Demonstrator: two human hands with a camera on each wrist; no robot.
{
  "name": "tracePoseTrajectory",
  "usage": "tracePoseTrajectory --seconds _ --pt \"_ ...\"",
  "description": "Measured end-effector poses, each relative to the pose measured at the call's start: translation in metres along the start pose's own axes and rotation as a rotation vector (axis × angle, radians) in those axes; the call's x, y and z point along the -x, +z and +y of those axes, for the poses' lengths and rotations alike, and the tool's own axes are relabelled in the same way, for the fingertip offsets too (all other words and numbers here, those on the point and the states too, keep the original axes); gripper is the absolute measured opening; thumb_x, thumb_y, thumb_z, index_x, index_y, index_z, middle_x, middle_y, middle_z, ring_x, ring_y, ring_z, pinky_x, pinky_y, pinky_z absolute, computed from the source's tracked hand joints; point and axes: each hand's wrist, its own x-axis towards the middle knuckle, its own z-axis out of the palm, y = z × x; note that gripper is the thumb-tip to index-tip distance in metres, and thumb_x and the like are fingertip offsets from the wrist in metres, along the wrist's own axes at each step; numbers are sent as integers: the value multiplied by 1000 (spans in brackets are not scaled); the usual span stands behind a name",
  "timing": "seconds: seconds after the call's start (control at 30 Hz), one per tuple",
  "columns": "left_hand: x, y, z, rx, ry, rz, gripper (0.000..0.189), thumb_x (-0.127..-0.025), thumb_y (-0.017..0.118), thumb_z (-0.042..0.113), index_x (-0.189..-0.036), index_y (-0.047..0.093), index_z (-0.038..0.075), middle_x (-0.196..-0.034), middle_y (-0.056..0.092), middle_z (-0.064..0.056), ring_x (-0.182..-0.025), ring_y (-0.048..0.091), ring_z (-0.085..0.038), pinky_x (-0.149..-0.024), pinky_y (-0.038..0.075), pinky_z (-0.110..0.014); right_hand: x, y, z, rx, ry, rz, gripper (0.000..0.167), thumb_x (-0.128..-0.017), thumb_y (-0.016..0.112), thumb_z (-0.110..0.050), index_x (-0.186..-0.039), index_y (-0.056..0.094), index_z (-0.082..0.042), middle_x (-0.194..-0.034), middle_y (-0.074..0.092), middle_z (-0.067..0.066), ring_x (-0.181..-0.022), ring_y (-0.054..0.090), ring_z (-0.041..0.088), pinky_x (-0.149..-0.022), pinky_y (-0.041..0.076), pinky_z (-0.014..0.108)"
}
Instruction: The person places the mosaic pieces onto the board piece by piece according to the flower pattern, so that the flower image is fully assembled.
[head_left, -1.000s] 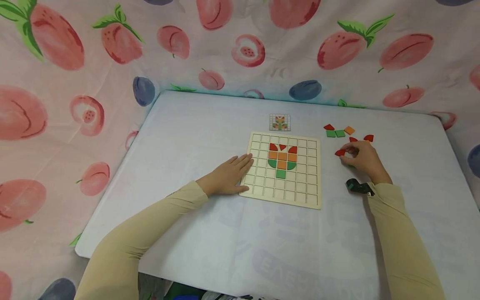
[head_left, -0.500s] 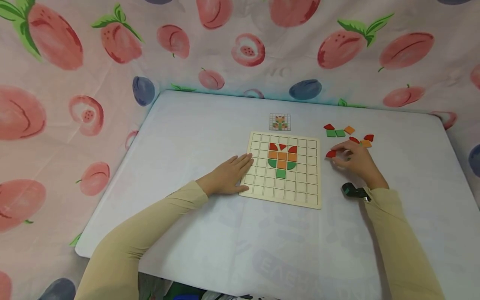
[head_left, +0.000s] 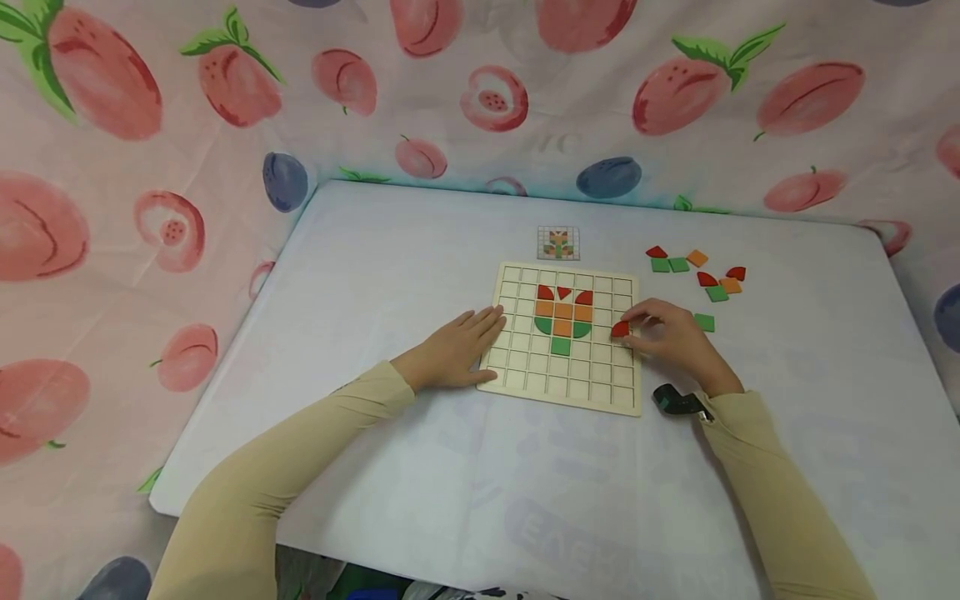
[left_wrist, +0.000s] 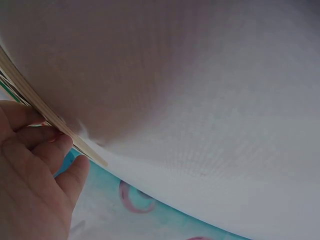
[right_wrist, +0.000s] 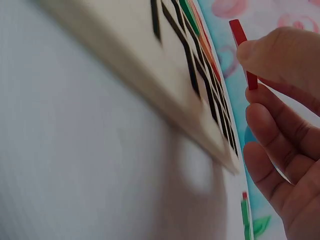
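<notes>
A square wooden grid board [head_left: 517,367] lies on the white table, with red, orange and green tiles set in its upper middle cells. My left hand [head_left: 453,350] rests with straight fingers on the board's left edge; the left wrist view shows its fingertips [left_wrist: 65,145] at that edge. Between thumb and fingers my right hand [head_left: 675,340] pinches a red tile [head_left: 620,329] with a curved side, held over the board's right edge. In the right wrist view the same red tile [right_wrist: 243,52] is seen edge-on, raised above the board.
Behind the board lies a small pattern card [head_left: 558,243]. Loose red, orange and green tiles are scattered to the right, among them a green tile [head_left: 704,322] beside my right hand. A dark wrist device [head_left: 677,401] sits at my right sleeve. Fruit-printed cloth [head_left: 495,158] stands behind the table.
My right hand has carried the red tile leftward from the loose tiles to the board's right edge, uncovering green tiles behind it. My left hand has stayed on the board.
</notes>
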Motion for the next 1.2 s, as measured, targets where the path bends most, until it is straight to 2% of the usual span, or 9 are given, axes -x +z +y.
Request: tracePoseTrajectory --seconds 0.43,0.7,1.03,1.2 --pt "1 -4 1 -15 -6 -19 85 -94 39 56 -150 9 0 -159 5 -15 -148 7 -26 -120 14 -40 -6 15 -24 -60 -11 -120 24 -79 74 -13 -100 64 -8 -109 62 10 -97 50 24 -87 42 39" --pt "1 -5 2 -12 -4 -22 84 -94 39 56 -150 9 0 -159 5 -15 -148 7 -26 -120 13 -40 -11 22 -26 -62 -88 -180 22 -79 76 -15 -98 67 -9 -100 65 6 -92 58 19 -87 51 37" --pt "1 -6 2 -11 0 -17 84 -94 40 55 -150 10 0 -159 7 -16 -148 8 -27 -120 14 -41 -15 23 -32 -27 -102 -210 21 -77 76 -10 -96 68 -8 -99 66 7 -92 60 20 -88 52 40" --pt "1 -7 2 -11 1 -15 84 -94 40 55 -150 10 0 -159 7 -16 -148 9 -27 -120 15 -41 -15 23 -32 -24 -120 -203 20 -76 78 -12 -94 68 -10 -97 66 5 -90 57 18 -82 51 34"
